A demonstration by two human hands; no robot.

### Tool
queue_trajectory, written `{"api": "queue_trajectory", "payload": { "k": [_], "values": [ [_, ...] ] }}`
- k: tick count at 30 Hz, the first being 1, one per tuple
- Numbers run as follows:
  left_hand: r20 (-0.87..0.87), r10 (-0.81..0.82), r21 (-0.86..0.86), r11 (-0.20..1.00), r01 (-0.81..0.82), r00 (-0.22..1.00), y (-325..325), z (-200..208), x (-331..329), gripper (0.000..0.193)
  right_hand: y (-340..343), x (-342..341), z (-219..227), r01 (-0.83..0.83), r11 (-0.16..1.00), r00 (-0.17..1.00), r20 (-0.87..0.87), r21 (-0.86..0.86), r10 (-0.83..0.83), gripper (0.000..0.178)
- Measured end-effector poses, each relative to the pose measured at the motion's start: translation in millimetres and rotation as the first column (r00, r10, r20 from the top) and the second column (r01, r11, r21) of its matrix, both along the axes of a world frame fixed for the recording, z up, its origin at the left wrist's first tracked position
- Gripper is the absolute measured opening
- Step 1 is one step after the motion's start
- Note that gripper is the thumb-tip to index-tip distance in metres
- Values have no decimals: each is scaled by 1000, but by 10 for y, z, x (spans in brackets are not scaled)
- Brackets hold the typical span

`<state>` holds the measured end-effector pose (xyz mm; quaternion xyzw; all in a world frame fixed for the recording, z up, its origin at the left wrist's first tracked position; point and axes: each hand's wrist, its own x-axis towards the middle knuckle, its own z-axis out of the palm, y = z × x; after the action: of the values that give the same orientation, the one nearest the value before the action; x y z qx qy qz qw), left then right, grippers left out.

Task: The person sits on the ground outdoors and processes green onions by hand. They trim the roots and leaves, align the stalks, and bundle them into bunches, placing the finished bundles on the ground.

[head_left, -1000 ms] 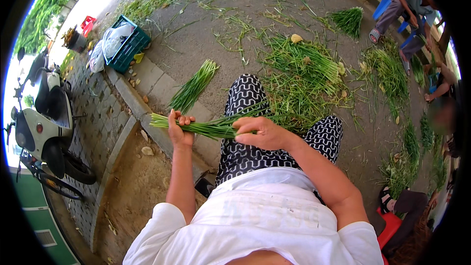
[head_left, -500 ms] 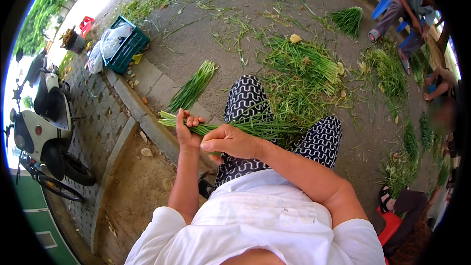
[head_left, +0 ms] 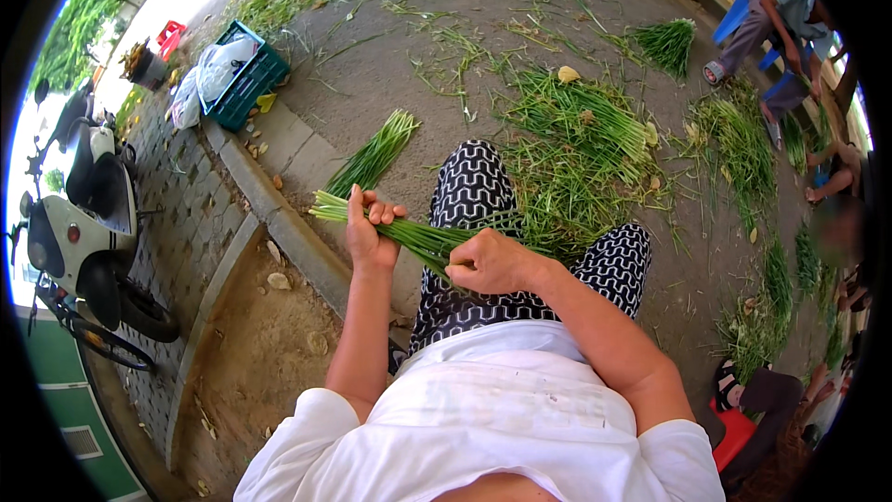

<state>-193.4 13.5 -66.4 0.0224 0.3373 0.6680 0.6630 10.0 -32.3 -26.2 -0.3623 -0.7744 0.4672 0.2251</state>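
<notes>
Above patterned trousers [head_left: 472, 178] — my left hand [head_left: 372, 234], wrapped round green stalks [head_left: 426, 241]; my right hand [head_left: 494, 263], curled over them — grip I cannot tell.

Left forearm [head_left: 358, 330] extending forward, bare. Left hand [head_left: 373, 230] facing palm largely upward, fingers curling inward in closed grip, outermost digit pointing away from torso [head_left: 483, 409]. Right forearm [head_left: 609, 335] slanting leftward across front, also bare. Right hand [head_left: 492, 262] showing its back, fingers folding under, fingertips mostly hiding from view. Hands standing apart, right one sitting slightly nearer torso.
</notes>
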Motion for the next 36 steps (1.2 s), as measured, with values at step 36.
{"api": "queue_trajectory", "payload": {
  "k": [36],
  "values": [
    [86, 536, 220, 812, -541, 840, 779, 853, -1394, 31, -411, 1735, -571, 557, 829, 729, 450, 49, -516, 39]
  ]
}}
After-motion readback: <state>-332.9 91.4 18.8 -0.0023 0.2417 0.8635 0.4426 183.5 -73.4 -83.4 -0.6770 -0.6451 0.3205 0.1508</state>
